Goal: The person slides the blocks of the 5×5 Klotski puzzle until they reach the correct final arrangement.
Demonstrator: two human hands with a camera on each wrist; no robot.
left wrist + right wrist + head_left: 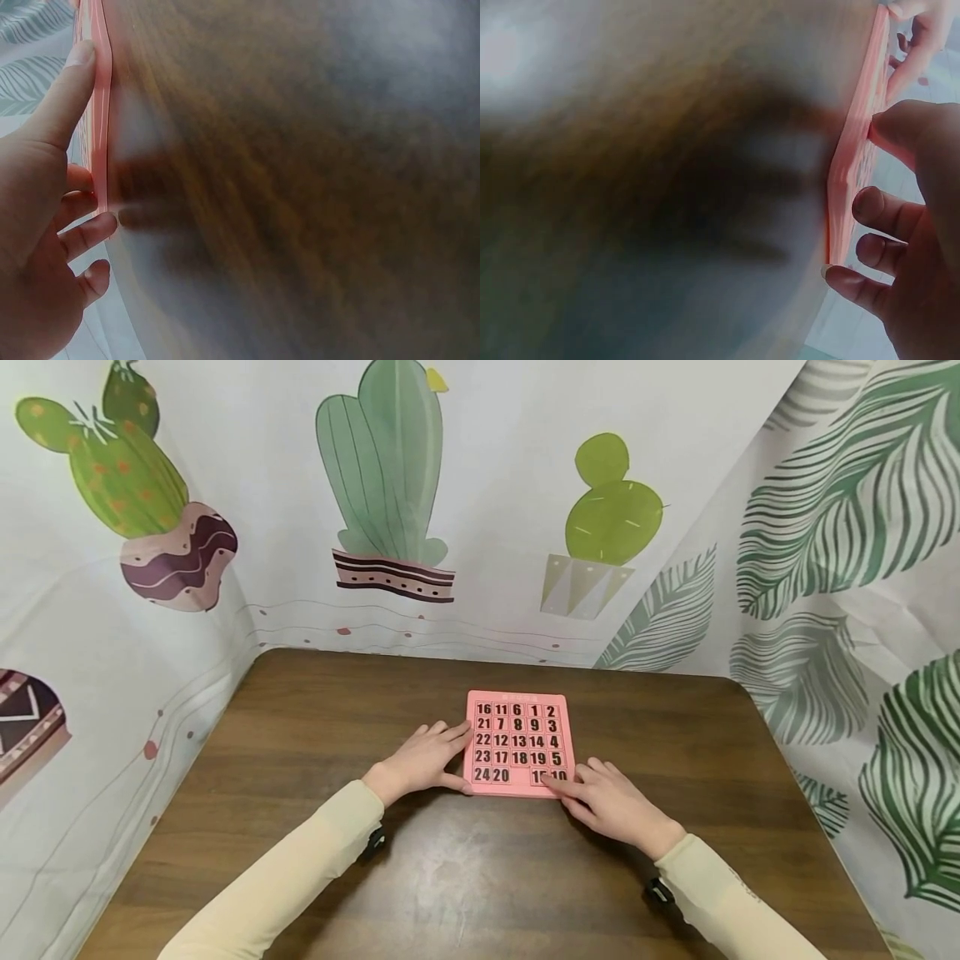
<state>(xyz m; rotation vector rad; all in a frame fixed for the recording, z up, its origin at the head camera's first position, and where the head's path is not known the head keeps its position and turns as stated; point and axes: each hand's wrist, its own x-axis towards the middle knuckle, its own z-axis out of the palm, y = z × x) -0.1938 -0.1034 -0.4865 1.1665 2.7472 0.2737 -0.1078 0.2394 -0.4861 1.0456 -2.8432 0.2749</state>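
A pink sliding number puzzle [520, 791] lies on the table, its black-numbered tiles facing up. One gap shows in its bottom row, between the 20 and the 15. My left hand [420, 760] holds the puzzle's left side, thumb at the near corner and fingers farther up the edge. In the left wrist view, the thumb [66, 97] rests along the pink edge. From the right, my right hand [615, 802] reaches over the near corner, one extended fingertip on the 15 tile beside the 10. Its other fingers [881, 214] stay loosely bent near the puzzle's side.
The brown wooden table [465, 877] extends around the puzzle on all sides. Behind it hangs a white cloth [495, 518] printed with cacti and leaves. Dark wrist cameras sit under both pale sleeves [300, 868].
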